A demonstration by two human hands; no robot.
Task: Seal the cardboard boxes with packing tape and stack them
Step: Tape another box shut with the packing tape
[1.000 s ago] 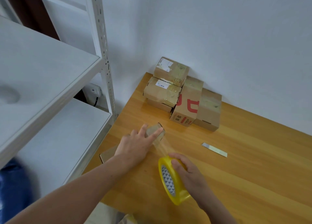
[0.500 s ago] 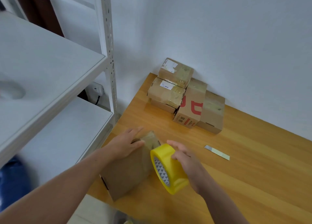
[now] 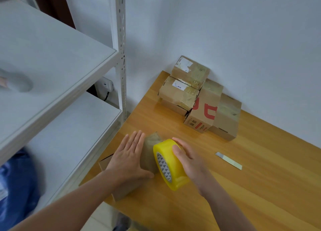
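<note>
Pressed the left hand (image 3: 129, 158) flat on the top face of a cardboard box (image 3: 150, 144), fingers straight and close together, nothing gripped. Located this box on the near left part of the desk (image 3: 260, 187), close to its left edge. Gripped a yellow roll of packing tape (image 3: 169, 163) with the right hand (image 3: 189, 163), fingers curled over the outer rim. Held the roll on edge, touching the right side of the box, with the printed core facing near and left. Could not tell whether a strip of tape ran from the roll to the box.

Noted a stack of taped boxes (image 3: 178, 93) at the far left corner of the desk, against the white wall. Noted in that stack two labelled boxes one above the other, a box with red print (image 3: 204, 109) just right of them, and a plain box (image 3: 227, 117) touching it on the far right. Noted a flat metal strip (image 3: 228, 160) lying on the desk right of the hands, apart from the roll. Noted a white metal shelving unit (image 3: 52, 65) left of the desk, and a wall socket (image 3: 106, 84) behind its upright.
</note>
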